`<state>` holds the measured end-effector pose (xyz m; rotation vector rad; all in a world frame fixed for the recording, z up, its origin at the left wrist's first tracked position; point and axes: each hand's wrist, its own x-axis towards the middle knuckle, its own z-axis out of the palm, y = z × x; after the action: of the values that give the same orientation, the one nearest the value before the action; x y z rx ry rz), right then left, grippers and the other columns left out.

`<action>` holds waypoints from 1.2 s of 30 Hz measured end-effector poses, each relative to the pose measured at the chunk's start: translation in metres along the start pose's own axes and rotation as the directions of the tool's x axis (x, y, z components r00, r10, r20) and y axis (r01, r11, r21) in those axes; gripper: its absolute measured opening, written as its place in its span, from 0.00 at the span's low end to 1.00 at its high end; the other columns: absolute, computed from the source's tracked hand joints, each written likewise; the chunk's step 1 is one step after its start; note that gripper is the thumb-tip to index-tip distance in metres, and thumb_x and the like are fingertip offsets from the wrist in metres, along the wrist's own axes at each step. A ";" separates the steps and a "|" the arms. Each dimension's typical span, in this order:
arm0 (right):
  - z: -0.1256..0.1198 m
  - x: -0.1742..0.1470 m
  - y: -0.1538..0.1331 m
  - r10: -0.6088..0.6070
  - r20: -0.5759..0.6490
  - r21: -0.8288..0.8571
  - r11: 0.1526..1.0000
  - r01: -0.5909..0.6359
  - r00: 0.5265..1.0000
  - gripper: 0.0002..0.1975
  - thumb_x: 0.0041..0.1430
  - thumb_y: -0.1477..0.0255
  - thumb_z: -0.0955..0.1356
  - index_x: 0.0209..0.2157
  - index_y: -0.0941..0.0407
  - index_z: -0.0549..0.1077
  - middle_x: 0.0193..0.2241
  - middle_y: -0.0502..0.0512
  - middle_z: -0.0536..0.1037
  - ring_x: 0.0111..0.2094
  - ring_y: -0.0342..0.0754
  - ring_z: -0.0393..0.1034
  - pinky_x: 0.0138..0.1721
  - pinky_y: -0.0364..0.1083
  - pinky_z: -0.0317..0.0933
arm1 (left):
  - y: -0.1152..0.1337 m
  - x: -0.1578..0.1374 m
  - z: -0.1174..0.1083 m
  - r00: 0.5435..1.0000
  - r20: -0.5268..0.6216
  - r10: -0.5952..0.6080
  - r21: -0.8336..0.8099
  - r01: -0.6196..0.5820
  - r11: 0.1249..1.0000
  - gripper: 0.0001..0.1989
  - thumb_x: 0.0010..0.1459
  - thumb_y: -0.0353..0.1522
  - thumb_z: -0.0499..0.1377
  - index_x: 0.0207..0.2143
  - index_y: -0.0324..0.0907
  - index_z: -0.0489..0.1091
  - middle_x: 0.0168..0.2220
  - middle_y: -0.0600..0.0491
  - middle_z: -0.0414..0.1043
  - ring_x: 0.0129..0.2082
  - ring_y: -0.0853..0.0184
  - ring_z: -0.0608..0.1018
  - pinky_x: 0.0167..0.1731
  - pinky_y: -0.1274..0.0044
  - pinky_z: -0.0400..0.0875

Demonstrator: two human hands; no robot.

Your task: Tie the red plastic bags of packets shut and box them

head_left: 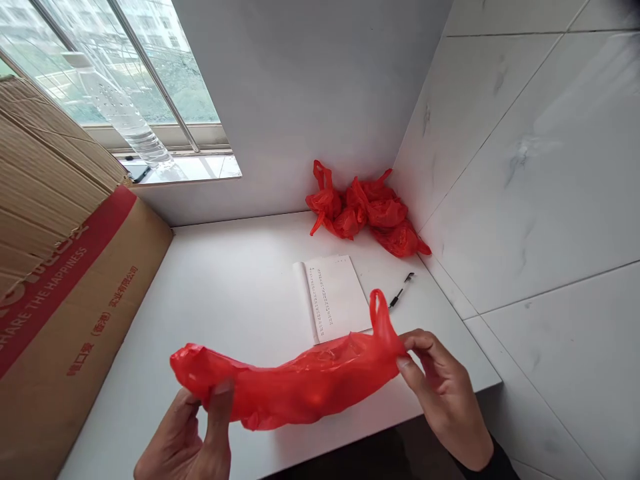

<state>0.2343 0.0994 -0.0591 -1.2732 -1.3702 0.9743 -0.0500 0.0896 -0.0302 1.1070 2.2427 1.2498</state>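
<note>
A red plastic bag [310, 393] is stretched sideways between my two hands above the front of the white table. My left hand [193, 427] pinches its left end, thumb in front and fingers behind. At the other end, my right hand [445, 393] grips the bag between thumb and fingertips, beside a handle loop that sticks up. Just behind the bag lies an open notebook [345, 293] with columns of small writing; the bag overlaps its near edge. To the notebook's right is a black-tipped pen [401, 291].
Crumpled red plastic bags [365, 210] lie heaped in the back right corner. A cardboard box [85, 280] stands along the left side. On the windowsill are a clear water bottle [123, 113] and a dark flat object [137, 172]. A tiled wall [540, 180] bounds the right.
</note>
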 end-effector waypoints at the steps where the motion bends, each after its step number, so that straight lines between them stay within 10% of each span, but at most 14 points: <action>1: -0.002 -0.001 -0.001 -0.019 -0.006 -0.007 1.000 0.018 1.000 0.03 0.70 0.69 0.64 0.41 0.52 0.68 0.40 0.54 0.71 0.44 0.49 0.68 0.45 0.46 0.65 | 0.001 0.000 -0.002 1.000 0.004 -0.008 0.006 0.008 1.000 0.23 0.52 0.56 0.62 0.33 0.46 0.75 0.26 0.55 0.74 0.28 0.65 0.73 0.28 0.77 0.71; 7: 0.009 -0.011 -0.042 -0.338 -0.241 -0.156 0.939 0.307 0.910 0.17 0.64 0.79 0.66 0.52 0.49 0.67 0.48 0.59 0.72 0.53 0.56 0.67 0.50 0.55 0.67 | -0.003 -0.012 -0.006 0.967 0.127 0.222 -0.150 -0.203 0.968 0.17 0.58 0.45 0.63 0.47 0.49 0.77 0.50 0.55 0.78 0.47 0.61 0.79 0.46 0.77 0.77; 10: 0.029 -0.011 -0.067 -0.477 0.003 -0.159 0.868 0.471 0.879 0.21 0.61 0.83 0.66 0.50 0.46 0.69 0.40 0.53 0.76 0.42 0.53 0.73 0.41 0.52 0.70 | -0.002 -0.016 -0.009 0.922 0.215 0.324 -0.185 -0.287 0.940 0.17 0.61 0.41 0.61 0.52 0.53 0.74 0.54 0.56 0.76 0.52 0.61 0.78 0.52 0.76 0.75; 13: 0.048 -0.005 -0.067 -0.369 0.370 -0.294 0.824 0.484 0.853 0.16 0.63 0.82 0.64 0.48 0.50 0.70 0.35 0.52 0.78 0.36 0.52 0.74 0.38 0.51 0.70 | -0.003 -0.016 -0.013 0.909 0.256 0.329 -0.238 -0.271 0.933 0.16 0.61 0.42 0.61 0.50 0.52 0.76 0.51 0.52 0.77 0.50 0.57 0.78 0.49 0.70 0.78; 17: 0.058 -0.001 -0.044 -0.183 0.544 -0.530 0.681 0.505 0.819 0.05 0.65 0.76 0.64 0.38 0.54 0.71 0.28 0.53 0.74 0.28 0.53 0.69 0.29 0.52 0.64 | -0.010 -0.013 -0.017 0.911 0.273 0.310 -0.404 -0.184 0.896 0.16 0.57 0.49 0.62 0.39 0.50 0.79 0.39 0.47 0.78 0.41 0.53 0.78 0.34 0.67 0.80; 25: 0.046 0.000 -0.040 -0.114 0.521 -0.562 0.700 0.440 0.846 0.05 0.66 0.76 0.63 0.37 0.53 0.69 0.31 0.53 0.71 0.31 0.51 0.66 0.32 0.51 0.63 | 0.002 -0.027 -0.008 0.935 0.341 0.100 -0.131 -0.058 0.990 0.15 0.57 0.45 0.63 0.31 0.46 0.64 0.31 0.55 0.64 0.29 0.66 0.71 0.27 0.77 0.69; 36: 0.031 0.008 -0.048 -0.085 0.487 -0.456 0.824 0.336 0.869 0.04 0.67 0.74 0.65 0.38 0.52 0.71 0.33 0.51 0.73 0.33 0.49 0.69 0.32 0.49 0.65 | -0.018 -0.030 -0.016 0.910 0.323 0.259 -0.097 -0.241 0.966 0.19 0.58 0.39 0.61 0.52 0.50 0.69 0.49 0.49 0.73 0.47 0.59 0.78 0.40 0.76 0.78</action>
<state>0.1949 0.1032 -0.0171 -1.2816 -2.2191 0.7753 -0.0493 0.0520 -0.0383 1.4978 1.8486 1.1077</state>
